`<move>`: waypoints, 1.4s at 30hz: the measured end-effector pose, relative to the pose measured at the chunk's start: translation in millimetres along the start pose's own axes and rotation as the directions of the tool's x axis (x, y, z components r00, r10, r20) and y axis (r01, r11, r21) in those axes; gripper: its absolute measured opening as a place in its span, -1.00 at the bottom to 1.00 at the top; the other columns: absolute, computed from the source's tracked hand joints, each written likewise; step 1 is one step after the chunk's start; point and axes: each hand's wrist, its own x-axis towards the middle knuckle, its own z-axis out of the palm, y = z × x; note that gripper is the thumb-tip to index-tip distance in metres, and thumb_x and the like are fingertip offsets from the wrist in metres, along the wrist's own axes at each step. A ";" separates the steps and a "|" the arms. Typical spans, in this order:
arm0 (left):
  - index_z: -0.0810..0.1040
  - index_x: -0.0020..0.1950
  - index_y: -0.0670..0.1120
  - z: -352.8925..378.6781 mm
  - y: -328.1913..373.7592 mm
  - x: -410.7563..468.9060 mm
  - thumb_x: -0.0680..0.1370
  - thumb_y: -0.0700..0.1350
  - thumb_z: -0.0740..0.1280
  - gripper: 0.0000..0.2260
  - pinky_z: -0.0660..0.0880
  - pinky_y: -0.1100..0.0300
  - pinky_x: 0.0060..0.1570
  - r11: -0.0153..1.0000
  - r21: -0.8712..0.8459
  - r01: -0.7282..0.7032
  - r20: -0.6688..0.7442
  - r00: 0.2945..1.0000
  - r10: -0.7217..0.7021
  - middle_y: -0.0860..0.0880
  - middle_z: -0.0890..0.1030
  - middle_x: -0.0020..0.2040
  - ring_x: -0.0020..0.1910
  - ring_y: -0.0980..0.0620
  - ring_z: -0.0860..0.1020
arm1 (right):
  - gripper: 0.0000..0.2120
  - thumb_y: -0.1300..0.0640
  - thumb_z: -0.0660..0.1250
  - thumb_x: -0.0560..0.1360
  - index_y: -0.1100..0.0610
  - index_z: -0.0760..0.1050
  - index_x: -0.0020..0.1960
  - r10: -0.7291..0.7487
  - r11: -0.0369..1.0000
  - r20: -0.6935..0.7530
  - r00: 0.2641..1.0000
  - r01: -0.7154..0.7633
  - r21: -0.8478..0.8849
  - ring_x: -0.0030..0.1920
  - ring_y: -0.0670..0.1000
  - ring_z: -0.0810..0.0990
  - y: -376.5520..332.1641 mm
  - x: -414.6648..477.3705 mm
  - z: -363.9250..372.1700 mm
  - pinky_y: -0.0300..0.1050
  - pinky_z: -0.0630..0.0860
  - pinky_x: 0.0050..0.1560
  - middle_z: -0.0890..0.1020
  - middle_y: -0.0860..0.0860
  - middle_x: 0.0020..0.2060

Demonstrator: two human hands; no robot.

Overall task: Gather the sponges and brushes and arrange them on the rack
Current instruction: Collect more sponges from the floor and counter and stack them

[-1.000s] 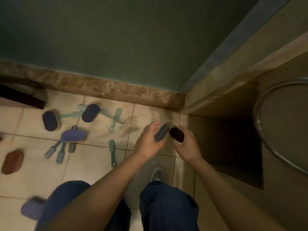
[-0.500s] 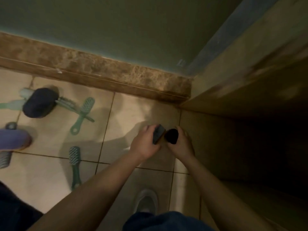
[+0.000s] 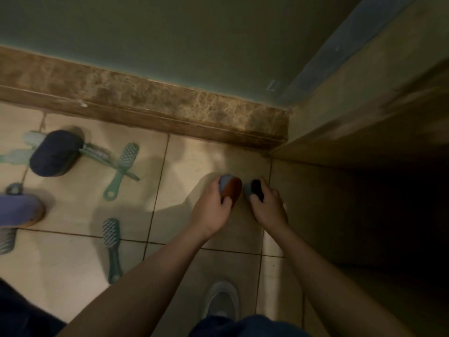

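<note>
I see two sponges held side by side above the tiled floor (image 3: 194, 154), just right of the middle of my view. The left hand (image 3: 209, 212) grips a red-brown sponge (image 3: 232, 190) with a grey-blue backing, fingers curled over its far side and thumb pressed on its near edge. At three o'clock from it, almost touching, is a black sponge (image 3: 256, 190) with a grey backing. The right hand (image 3: 268, 210) holds it with its fingers wrapped over the top; I cannot tell where its thumb sits.

The rest of the gear lies on the tiles out at nine o'clock from the hands. A green brush (image 3: 120, 171) lies with its bristle head toward the wall and crosses a second green brush (image 3: 96, 152). That second brush's far end runs under a navy sponge (image 3: 56, 154). At eight o'clock a grey-green brush (image 3: 111, 246) lies alone, handle toward me. At the left edge a purple sponge (image 3: 17, 210) is cut off by the frame.

At six o'clock, between the forearms, a grey shoe (image 3: 221, 300) stands on the floor. A brown marble skirting (image 3: 170, 105) runs across at twelve o'clock beneath a green wall (image 3: 194, 32). A wooden panel (image 3: 364, 132) fills three o'clock, its lower part too dark to read.
</note>
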 end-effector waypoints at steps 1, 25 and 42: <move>0.22 0.49 0.00 -5.4 3.7 -0.1 0.58 -0.10 0.25 -0.51 0.45 0.19 0.08 0.999 -0.034 0.012 -0.022 1.000 -0.013 -0.04 0.48 0.32 0.18 0.01 0.52 | -0.38 -0.13 0.09 0.48 -0.11 0.17 0.53 -0.002 0.993 0.001 1.000 0.002 0.119 0.34 0.12 0.40 -10.7 -2.5 -1.9 -0.02 0.39 0.27 0.37 0.09 0.40; 0.35 0.38 -0.01 -248.0 237.3 -177.8 0.55 -0.05 0.21 -0.61 0.44 0.12 0.05 0.981 -0.171 0.088 -0.212 0.969 -0.124 0.01 0.56 0.16 0.07 0.00 0.52 | -0.60 0.13 0.40 0.46 0.09 0.28 0.20 -0.144 0.791 0.026 0.989 0.100 0.604 -0.14 -0.02 0.56 -226.5 -275.9 -192.8 -0.14 0.53 -0.21 0.53 0.04 -0.05; 0.44 0.28 -0.11 -367.7 549.1 -359.8 0.55 -0.13 0.23 -0.70 0.35 0.19 0.08 0.986 -0.145 -0.079 -0.254 0.966 0.040 -0.09 0.37 0.22 0.04 -0.10 0.49 | -0.48 -0.05 0.40 0.38 0.16 0.51 0.27 -0.044 0.667 -0.322 0.946 0.268 0.696 0.12 0.07 0.62 -283.8 -520.5 -459.1 0.03 0.54 0.21 0.64 0.08 0.11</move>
